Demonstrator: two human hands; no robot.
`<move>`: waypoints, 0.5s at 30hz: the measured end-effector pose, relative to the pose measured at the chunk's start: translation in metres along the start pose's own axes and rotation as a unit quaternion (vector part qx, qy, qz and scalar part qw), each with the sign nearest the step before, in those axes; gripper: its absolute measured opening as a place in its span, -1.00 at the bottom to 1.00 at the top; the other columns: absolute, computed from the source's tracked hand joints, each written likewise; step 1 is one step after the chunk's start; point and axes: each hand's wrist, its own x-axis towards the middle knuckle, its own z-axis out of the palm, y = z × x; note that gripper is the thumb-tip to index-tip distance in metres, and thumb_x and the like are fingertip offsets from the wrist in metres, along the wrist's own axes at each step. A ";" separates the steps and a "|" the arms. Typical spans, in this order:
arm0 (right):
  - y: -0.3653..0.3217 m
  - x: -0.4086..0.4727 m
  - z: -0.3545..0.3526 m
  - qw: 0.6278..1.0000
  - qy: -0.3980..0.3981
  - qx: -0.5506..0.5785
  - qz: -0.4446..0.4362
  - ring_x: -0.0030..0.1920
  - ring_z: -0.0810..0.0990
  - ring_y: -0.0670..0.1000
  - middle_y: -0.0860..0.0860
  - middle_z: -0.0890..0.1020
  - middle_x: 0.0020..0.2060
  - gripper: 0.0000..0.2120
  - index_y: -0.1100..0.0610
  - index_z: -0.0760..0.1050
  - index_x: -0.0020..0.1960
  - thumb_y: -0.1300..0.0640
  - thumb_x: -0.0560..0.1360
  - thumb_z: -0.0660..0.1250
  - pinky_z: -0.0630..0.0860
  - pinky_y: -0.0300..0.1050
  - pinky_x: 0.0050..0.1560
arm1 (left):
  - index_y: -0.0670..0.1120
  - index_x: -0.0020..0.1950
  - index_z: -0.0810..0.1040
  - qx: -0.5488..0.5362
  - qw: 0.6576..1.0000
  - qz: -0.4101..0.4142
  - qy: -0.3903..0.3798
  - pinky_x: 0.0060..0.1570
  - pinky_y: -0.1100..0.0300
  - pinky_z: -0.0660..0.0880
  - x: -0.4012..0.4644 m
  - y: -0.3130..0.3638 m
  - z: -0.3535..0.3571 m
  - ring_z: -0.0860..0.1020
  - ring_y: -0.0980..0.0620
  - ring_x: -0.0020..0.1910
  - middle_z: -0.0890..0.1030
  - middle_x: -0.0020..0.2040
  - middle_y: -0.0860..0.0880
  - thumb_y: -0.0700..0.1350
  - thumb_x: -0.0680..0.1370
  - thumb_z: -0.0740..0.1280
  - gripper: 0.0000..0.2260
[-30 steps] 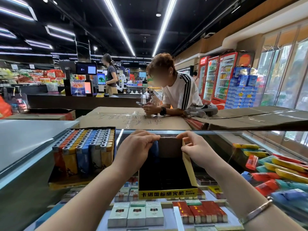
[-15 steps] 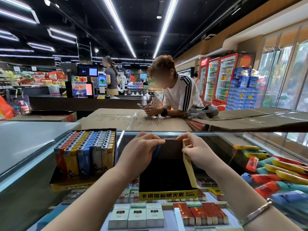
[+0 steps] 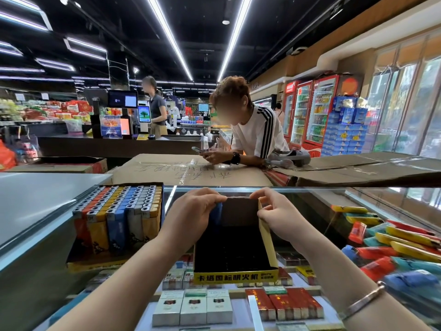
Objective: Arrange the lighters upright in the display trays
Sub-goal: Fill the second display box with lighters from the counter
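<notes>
Left hand [image 3: 191,212]: fingers curled over the far left corner of the empty tray's back wall, gripping its top edge; a blue lighter [image 3: 216,212] showed just under the fingertips, though whether the hand held it could not be told.
Right hand [image 3: 274,212]: pinched the far right corner of the same back wall, thumb and fingers closed on the card edge; a metal bracelet [image 3: 365,299] sat on its wrist.
Empty tray [image 3: 235,276]: black inside, yellow front strip, standing between both hands and reaching toward the person.
Full tray [image 3: 114,223]: left of the left hand, packed with upright lighters.
Loose lighters [image 3: 391,249]: heaped lying down, right of the right hand.
Cigarette packs [image 3: 193,306]: below the glass counter, nearer than both hands.
</notes>
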 end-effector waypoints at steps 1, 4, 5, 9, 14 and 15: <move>0.000 0.000 0.000 1.000 -0.001 0.001 0.000 -0.02 0.53 0.00 -0.01 0.50 -0.01 -0.70 0.01 0.44 0.11 0.35 0.51 0.20 0.49 -0.25 -0.10 | -0.05 0.15 0.60 0.004 1.000 0.002 -0.001 0.01 0.40 0.41 0.000 0.000 0.000 0.50 0.19 0.01 0.62 0.05 0.07 -0.28 0.52 0.30 -0.74; -0.001 0.000 0.000 1.000 -0.003 0.004 0.001 -0.04 0.53 -0.01 -0.02 0.50 -0.02 -0.70 0.02 0.44 0.12 0.36 0.51 0.20 0.47 -0.28 -0.17 | -0.06 0.17 0.59 0.021 1.000 0.011 -0.007 0.04 0.35 0.42 0.002 0.002 -0.001 0.48 0.18 0.05 0.62 0.07 0.04 -0.27 0.53 0.30 -0.74; -0.001 0.000 -0.001 1.000 -0.003 0.008 0.003 -0.04 0.53 -0.02 -0.02 0.50 -0.03 -0.69 0.02 0.44 0.11 0.37 0.51 0.20 0.47 -0.29 -0.18 | -0.06 0.17 0.59 0.024 1.000 0.009 -0.008 0.05 0.30 0.44 0.002 0.002 -0.001 0.50 0.15 0.06 0.62 0.08 0.03 -0.27 0.53 0.29 -0.74; -0.001 -0.001 -0.001 1.000 -0.002 0.013 0.004 -0.05 0.52 -0.03 -0.05 0.50 -0.06 -0.68 0.02 0.44 0.12 0.38 0.50 0.20 0.45 -0.32 -0.24 | -0.06 0.16 0.60 0.017 1.000 -0.018 0.007 0.04 0.35 0.40 0.002 -0.001 0.000 0.51 0.11 0.07 0.63 0.07 0.04 -0.27 0.53 0.29 -0.75; -0.002 -0.001 -0.001 1.000 -0.005 0.015 0.003 -0.06 0.52 -0.03 -0.06 0.49 -0.08 -0.68 0.03 0.44 0.12 0.38 0.51 0.19 0.45 -0.32 -0.24 | -0.04 0.13 0.61 0.003 1.000 -0.020 0.007 0.04 0.25 0.47 0.002 0.000 -0.002 0.53 0.11 0.05 0.63 0.05 0.05 -0.28 0.53 0.30 -0.75; -0.002 -0.001 -0.001 1.000 -0.005 0.014 0.003 -0.06 0.52 -0.03 -0.06 0.49 -0.08 -0.69 0.03 0.44 0.12 0.38 0.51 0.19 0.45 -0.32 -0.24 | -0.05 0.13 0.62 0.008 1.000 -0.008 0.002 0.03 0.25 0.48 0.001 0.002 -0.002 0.54 0.10 0.04 0.64 0.05 0.04 -0.29 0.52 0.30 -0.75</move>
